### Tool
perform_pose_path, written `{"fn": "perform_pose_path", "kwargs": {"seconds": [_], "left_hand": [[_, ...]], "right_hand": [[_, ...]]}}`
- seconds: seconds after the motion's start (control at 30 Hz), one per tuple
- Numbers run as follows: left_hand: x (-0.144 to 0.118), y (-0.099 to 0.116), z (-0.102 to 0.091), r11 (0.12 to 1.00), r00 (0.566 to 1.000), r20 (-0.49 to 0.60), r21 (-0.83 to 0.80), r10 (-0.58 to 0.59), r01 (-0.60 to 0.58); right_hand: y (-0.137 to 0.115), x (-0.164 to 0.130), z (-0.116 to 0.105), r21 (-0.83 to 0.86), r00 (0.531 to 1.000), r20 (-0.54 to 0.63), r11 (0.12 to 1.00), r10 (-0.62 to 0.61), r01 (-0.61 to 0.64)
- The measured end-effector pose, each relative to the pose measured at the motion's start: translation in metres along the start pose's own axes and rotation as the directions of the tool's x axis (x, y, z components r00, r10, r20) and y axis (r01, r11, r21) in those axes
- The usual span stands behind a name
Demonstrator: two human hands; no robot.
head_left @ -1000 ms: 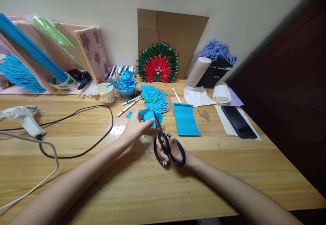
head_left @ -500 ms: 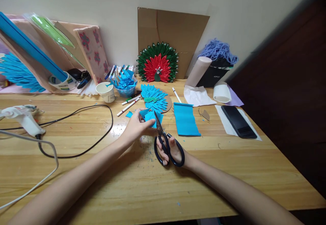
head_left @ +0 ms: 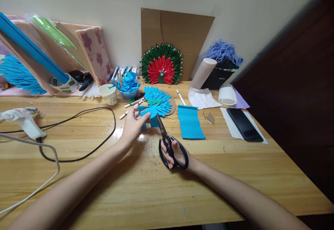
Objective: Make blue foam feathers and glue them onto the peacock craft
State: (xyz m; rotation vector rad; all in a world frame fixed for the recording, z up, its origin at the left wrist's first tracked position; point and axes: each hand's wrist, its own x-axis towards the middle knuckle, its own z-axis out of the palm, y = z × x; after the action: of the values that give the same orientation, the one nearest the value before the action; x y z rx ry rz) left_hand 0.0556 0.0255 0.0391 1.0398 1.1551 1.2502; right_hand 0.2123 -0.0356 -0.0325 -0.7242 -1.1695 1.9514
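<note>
My left hand [head_left: 133,125] pinches a piece of blue crepe paper [head_left: 151,111] between thumb and fingers. Below that piece, more blue paper [head_left: 153,123] shows near the tabletop. My right hand [head_left: 172,153] has its fingers through the black handles of a pair of scissors [head_left: 163,131]. The scissors' blades are close together, their tips at the right edge of the blue paper. Just beyond my hands lies a round cardboard piece [head_left: 171,105] covered with blue petals [head_left: 159,96] and a green shape [head_left: 154,102]. A blue crepe paper sheet [head_left: 191,123] lies to the right.
A glue gun [head_left: 24,120] with a looping black cord [head_left: 114,132] lies left. Farther back are a paper cup [head_left: 108,96], a bowl of blue scraps [head_left: 129,91], markers [head_left: 129,111] and a red-and-green peacock [head_left: 161,66]. A phone [head_left: 244,124] rests on white paper at right.
My left hand has shifted left with the blue paper, turning it. More blue paper now shows beneath it. The scissors have barely moved.
</note>
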Motion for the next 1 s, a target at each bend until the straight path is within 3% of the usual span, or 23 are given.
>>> {"fn": "perform_pose_path", "kwargs": {"seconds": [0.3,0.47,0.8,1.0], "left_hand": [[0.0075,-0.0019,-0.0064,0.986,0.977,-0.133,0.029,0.167,-0.164],[0.0063,-0.0020,-0.0057,0.971,0.967,-0.107,0.079,0.232,-0.225],[0.0085,0.0025,-0.0079,0.973,0.974,-0.088,0.122,0.207,-0.196],[0.0085,0.0064,-0.0087,0.975,0.976,-0.078,0.114,0.202,-0.193]], "right_hand": [[-0.0037,-0.0037,-0.0036,-0.097,0.996,0.075,0.995,0.045,-0.038],[-0.0056,-0.0026,-0.0032,-0.031,0.993,0.099,0.997,0.070,-0.067],[-0.0059,-0.0031,-0.0025,-0.058,0.995,0.072,0.997,0.063,-0.059],[-0.0055,-0.0035,-0.0065,-0.057,0.988,0.117,0.994,0.096,-0.090]]}}
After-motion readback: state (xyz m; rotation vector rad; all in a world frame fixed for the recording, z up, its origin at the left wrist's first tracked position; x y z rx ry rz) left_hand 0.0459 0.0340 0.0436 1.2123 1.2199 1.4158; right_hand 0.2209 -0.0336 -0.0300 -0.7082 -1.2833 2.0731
